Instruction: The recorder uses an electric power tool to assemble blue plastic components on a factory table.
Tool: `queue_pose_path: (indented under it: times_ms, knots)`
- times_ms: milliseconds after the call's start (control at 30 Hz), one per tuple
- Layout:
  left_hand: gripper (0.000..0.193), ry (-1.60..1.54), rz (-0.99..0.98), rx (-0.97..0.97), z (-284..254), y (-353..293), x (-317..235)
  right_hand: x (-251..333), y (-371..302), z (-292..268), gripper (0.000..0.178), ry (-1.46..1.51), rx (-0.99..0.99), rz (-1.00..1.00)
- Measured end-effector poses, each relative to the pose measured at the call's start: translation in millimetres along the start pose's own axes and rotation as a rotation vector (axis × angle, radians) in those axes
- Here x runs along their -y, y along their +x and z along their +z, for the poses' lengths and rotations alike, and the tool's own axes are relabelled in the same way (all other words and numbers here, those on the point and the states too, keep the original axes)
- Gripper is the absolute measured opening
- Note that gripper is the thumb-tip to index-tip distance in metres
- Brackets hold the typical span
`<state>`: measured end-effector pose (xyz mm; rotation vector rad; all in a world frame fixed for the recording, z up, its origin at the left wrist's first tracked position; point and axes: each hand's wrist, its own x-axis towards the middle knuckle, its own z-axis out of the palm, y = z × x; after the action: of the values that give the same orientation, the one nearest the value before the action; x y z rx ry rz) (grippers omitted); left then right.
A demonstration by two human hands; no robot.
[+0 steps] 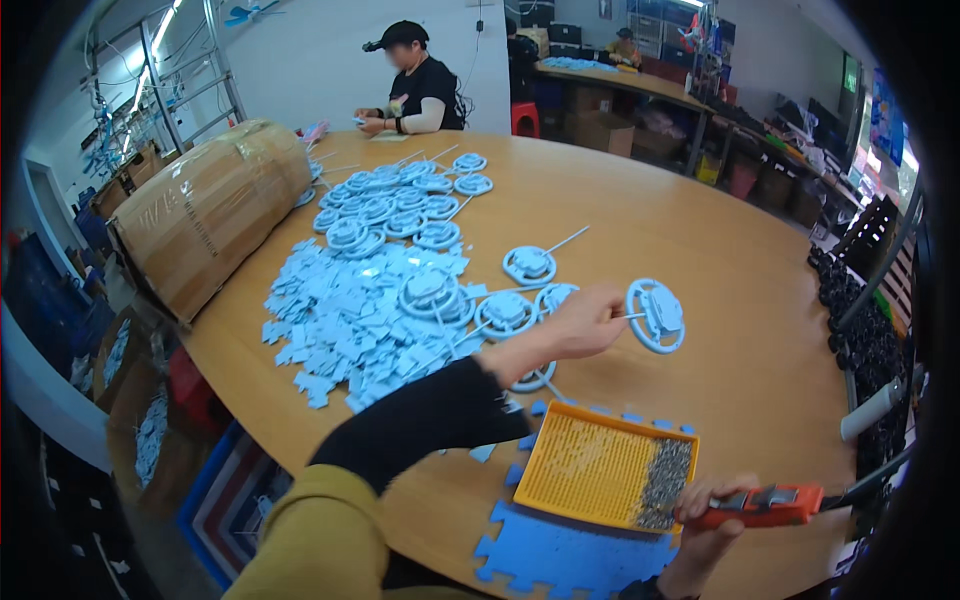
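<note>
My left hand [585,322] reaches over the table and pinches the thin rod of a light blue wheel-shaped plastic part [658,316], which is raised above the tabletop. At the lower right, my right hand [708,518] is wrapped round an orange-red power screwdriver [775,506] with a dark cord end. It is beside the yellow basket tray [575,512], whose right end bears a heap of small metal screws [665,482]. More wheel-shaped parts with rods, such as one blue wheel part [529,265], lie around my left arm.
A blue foam mat [560,550] is under the tray. Flat light blue pieces [345,315] form a pile left of my arm, with stacked wheel parts [395,205] behind. A large taped carton [215,215] stands at the left edge. Another person [425,80] works across the table.
</note>
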<state>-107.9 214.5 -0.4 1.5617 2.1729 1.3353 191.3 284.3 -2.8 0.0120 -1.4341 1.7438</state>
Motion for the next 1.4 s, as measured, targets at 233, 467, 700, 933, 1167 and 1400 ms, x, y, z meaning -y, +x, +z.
queue_pose_path:
  times_ms: [233, 467, 700, 933, 1167, 1400]
  knots:
    - [0.011, -0.115, -0.012, 0.061, -55.1, -228.6, -74.1, -34.9, 7.5, -5.1, 0.052, 0.073, 0.055, 0.144]
    - [0.020, 0.096, -0.100, 0.112, 11.4, -322.3, -60.0, -65.9, 31.9, 11.8, 0.047, 0.057, -0.092, 0.016]
    - [0.051, 0.298, -0.071, 0.087, 36.2, -298.4, -72.2, -80.7, 42.8, 0.1, 0.039, -0.043, -0.138, -0.083]
    - [0.070, 0.305, -0.109, 0.069, 59.7, -286.1, -78.4, -91.6, 52.1, -4.4, 0.041, -0.037, -0.160, -0.047]
    - [0.069, 0.280, -0.113, 0.087, 62.5, -281.9, -75.4, -95.3, 53.3, -2.5, 0.041, -0.042, -0.175, -0.030]
    - [0.070, 0.309, -0.166, 0.086, 64.1, -283.8, -82.9, -88.8, 48.2, 6.7, 0.043, -0.086, -0.128, -0.049]
